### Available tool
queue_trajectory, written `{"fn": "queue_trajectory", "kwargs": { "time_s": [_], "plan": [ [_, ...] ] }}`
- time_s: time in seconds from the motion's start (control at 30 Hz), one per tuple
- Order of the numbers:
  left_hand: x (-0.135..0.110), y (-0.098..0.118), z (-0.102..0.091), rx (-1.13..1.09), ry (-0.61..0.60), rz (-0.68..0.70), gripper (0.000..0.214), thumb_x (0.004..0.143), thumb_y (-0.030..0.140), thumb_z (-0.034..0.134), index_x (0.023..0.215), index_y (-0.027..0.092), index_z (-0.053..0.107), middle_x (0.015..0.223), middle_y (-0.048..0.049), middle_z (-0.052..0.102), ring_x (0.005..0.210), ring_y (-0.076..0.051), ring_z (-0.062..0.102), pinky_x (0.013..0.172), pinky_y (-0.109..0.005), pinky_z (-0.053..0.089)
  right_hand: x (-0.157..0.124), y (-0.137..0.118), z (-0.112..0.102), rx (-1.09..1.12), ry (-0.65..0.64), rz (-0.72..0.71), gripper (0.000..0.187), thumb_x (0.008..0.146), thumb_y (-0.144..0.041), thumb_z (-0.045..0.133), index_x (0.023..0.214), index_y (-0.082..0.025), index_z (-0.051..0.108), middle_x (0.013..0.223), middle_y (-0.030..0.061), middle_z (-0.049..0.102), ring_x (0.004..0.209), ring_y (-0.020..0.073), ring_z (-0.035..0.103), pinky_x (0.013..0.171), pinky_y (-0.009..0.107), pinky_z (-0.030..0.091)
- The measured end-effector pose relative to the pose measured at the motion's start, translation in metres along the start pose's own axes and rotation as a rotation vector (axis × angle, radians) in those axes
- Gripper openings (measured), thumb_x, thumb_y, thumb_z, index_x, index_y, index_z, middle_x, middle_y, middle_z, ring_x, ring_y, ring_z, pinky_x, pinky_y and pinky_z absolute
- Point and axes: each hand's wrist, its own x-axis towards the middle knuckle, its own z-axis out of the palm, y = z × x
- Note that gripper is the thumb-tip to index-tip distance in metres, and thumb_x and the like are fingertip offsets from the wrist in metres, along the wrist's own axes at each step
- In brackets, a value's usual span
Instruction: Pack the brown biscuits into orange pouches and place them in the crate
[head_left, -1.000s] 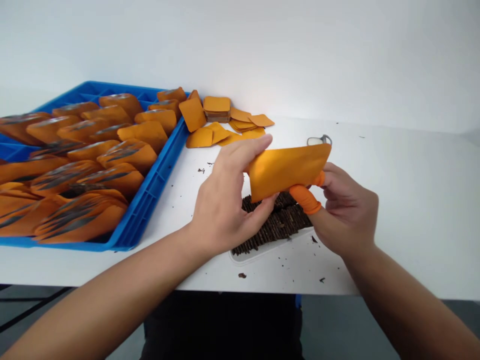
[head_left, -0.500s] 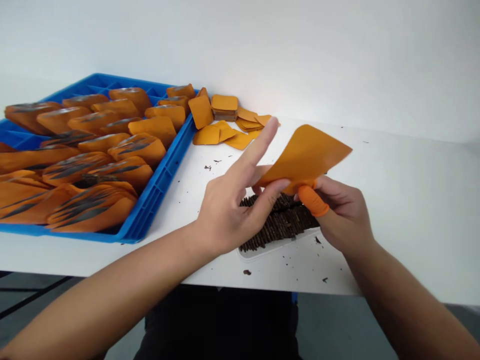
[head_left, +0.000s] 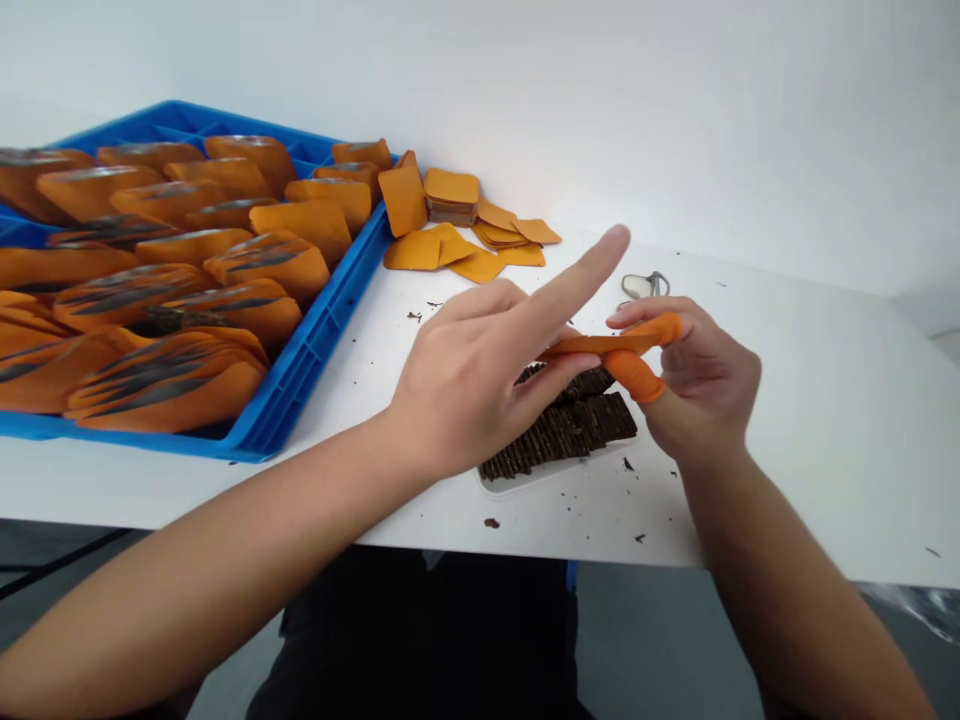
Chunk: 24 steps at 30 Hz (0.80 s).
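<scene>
Orange sheet (head_left: 585, 345) now edge-on between both hands (head_left: 465, 385) (head_left: 709, 380)

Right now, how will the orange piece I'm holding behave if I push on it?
The orange piece shows a thin edge, so it's probably light for its size and may bend under pressure. The orange finger covers on your right hand might add grip, so slipping there seems less likely.
</scene>
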Motion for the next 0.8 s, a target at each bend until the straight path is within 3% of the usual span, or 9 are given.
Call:
{"fn": "queue_trajectory", "kwargs": {
  "time_s": [0.13,0.27,0.37,0.53,0.63,0.7,0.73,0.8],
  "plan": [
    [0.001,0.0,-0.001,-0.101,0.079,-0.041,0.054,0.103,0.029,0.077,0.153,0.03,0.057,0.094,0.0075,0.082,0.085,-0.014,0.073,0.09,-0.032,0.064,0.004,-0.002,-0.008,0.134,-0.089,0.063,0.013,0.09,-0.024,0.084,0.098,-0.033,0.079,0.111,-0.0002,0.077,0.101,0.0216,0.071,0.092,0.045,0.058],
    [-0.002,0.002,-0.002,-0.314,0.008,-0.141,0.063,0.102,0.026,0.077,0.157,0.042,0.05,0.102,0.0112,0.082,0.09,-0.012,0.078,0.09,-0.032,0.069,0.007,-0.003,-0.014,0.237,-0.266,0.115,0.007,0.09,-0.033,0.086,0.092,-0.031,0.079,0.104,-0.0001,0.077,0.093,0.0195,0.072,0.083,0.04,0.062],
    [-0.003,0.0,-0.003,-0.313,-0.06,-0.154,0.063,0.104,0.03,0.075,0.158,0.044,0.046,0.1,0.0108,0.082,0.09,-0.014,0.079,0.093,-0.035,0.071,0.007,-0.003,-0.014,0.188,-0.354,0.058,0.01,0.089,-0.034,0.088,0.093,-0.032,0.079,0.104,0.0004,0.076,0.094,0.02,0.072,0.082,0.041,0.063],
    [-0.001,-0.004,-0.002,0.046,-0.074,-0.04,0.044,0.102,0.025,0.077,0.143,0.019,0.063,0.09,0.0029,0.082,0.086,-0.018,0.076,0.081,-0.036,0.066,0.004,-0.002,-0.003,-0.315,-0.113,-0.255,0.035,0.084,-0.025,0.09,0.117,-0.031,0.078,0.129,0.0084,0.076,0.117,0.0307,0.071,0.101,0.055,0.056],
    [0.001,-0.001,-0.003,0.086,-0.06,0.013,0.041,0.107,0.03,0.071,0.146,0.027,0.059,0.092,0.0064,0.081,0.085,-0.017,0.074,0.086,-0.036,0.066,0.002,-0.005,0.005,-0.226,-0.063,-0.285,0.019,0.089,-0.015,0.081,0.102,-0.029,0.077,0.115,0.0044,0.079,0.106,0.0266,0.073,0.091,0.049,0.058],
    [0.002,0.0,-0.002,0.008,-0.043,0.012,0.049,0.107,0.03,0.07,0.152,0.037,0.051,0.109,0.0071,0.081,0.101,-0.017,0.075,0.099,-0.036,0.065,0.001,-0.007,0.008,-0.131,-0.039,-0.237,0.014,0.091,-0.015,0.079,0.094,-0.028,0.074,0.108,0.0024,0.079,0.099,0.0242,0.073,0.086,0.046,0.057],
    [0.002,0.0,-0.001,-0.058,-0.028,0.021,0.057,0.105,0.03,0.072,0.156,0.038,0.047,0.123,0.0046,0.079,0.113,-0.018,0.074,0.105,-0.037,0.064,0.0,-0.008,0.009,-0.093,-0.019,-0.205,0.013,0.091,-0.016,0.08,0.093,-0.028,0.074,0.107,0.0022,0.078,0.098,0.0234,0.072,0.084,0.045,0.057],
    [0.0,-0.002,0.005,-0.2,0.024,0.068,0.075,0.099,0.036,0.08,0.163,0.026,0.042,0.148,-0.0079,0.068,0.133,-0.024,0.067,0.113,-0.042,0.062,-0.002,-0.011,0.01,-0.051,0.024,-0.164,0.01,0.092,-0.02,0.081,0.092,-0.027,0.073,0.104,0.0023,0.076,0.096,0.0227,0.07,0.082,0.044,0.055]
  ]
}}
